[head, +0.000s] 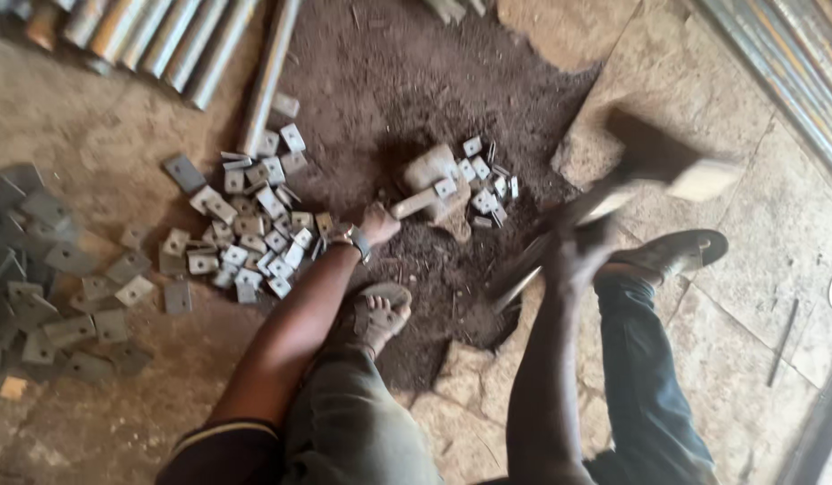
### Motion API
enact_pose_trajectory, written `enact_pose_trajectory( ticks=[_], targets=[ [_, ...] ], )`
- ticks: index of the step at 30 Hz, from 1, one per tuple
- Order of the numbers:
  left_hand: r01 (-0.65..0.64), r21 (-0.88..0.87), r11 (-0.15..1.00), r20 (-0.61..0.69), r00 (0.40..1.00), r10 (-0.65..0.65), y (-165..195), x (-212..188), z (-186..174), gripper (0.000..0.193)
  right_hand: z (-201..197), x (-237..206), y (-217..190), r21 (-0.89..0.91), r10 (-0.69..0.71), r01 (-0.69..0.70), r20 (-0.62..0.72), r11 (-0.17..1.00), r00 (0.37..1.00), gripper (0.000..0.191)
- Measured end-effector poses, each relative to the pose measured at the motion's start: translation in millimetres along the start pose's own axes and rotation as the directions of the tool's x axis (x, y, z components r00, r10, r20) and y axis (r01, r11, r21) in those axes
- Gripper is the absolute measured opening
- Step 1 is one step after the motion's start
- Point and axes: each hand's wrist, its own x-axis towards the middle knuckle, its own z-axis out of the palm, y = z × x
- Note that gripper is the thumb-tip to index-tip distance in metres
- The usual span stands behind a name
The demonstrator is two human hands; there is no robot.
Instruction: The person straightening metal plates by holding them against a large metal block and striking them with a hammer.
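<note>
Dirt floor (pixel 389 54) lay strewn with plates (pixel 254 224); your left hand (pixel 378 223) pinched a strip (pixel 414 204) on the block (pixel 431 168) mid-frame; your right hand (pixel 573 256) gripped a blurred hammer (pixel 654 157).

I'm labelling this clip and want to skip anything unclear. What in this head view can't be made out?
- Hammer: motion-blurred, so the head's shape is unclear.
- Right hand: blurred; its grip cannot be read.
- Left hand: fingers partly hidden behind the metal strip on the block.
- Pipes: cut off by the top edge.
- Grey plates: cut off by the left edge.
</note>
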Motion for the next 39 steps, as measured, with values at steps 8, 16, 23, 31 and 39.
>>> enact_pose_trajectory(
  ticks=[8,16,23,31,39],
  targets=[
    [-0.031,0.025,0.999,-0.033,0.999,0.032,-3,-7,-1,0.043,103,-40,29,-0.581,0.12,-0.138,-0.07,0.802,0.99,0.029],
    [-0.008,0.109,0.994,-0.03,0.999,0.011,4,-13,-4,0.044,51,-20,8,-0.167,0.159,-0.172,-0.089,0.971,0.983,0.034],
    [0.077,0.138,0.987,-0.051,0.996,-0.071,6,-24,-10,0.036,94,-38,35,-0.553,0.106,-0.114,-0.045,0.825,0.993,0.038],
    [-0.026,0.151,0.988,-0.061,0.998,0.035,14,-24,-5,0.042,87,-194,94,-0.501,0.46,-0.427,-0.064,0.753,0.886,0.083],
    [-0.278,0.203,0.939,-0.342,0.878,0.334,54,-14,22,0.03,60,-232,108,-0.705,0.255,-0.502,-0.434,0.502,0.864,0.077]
  ],
)
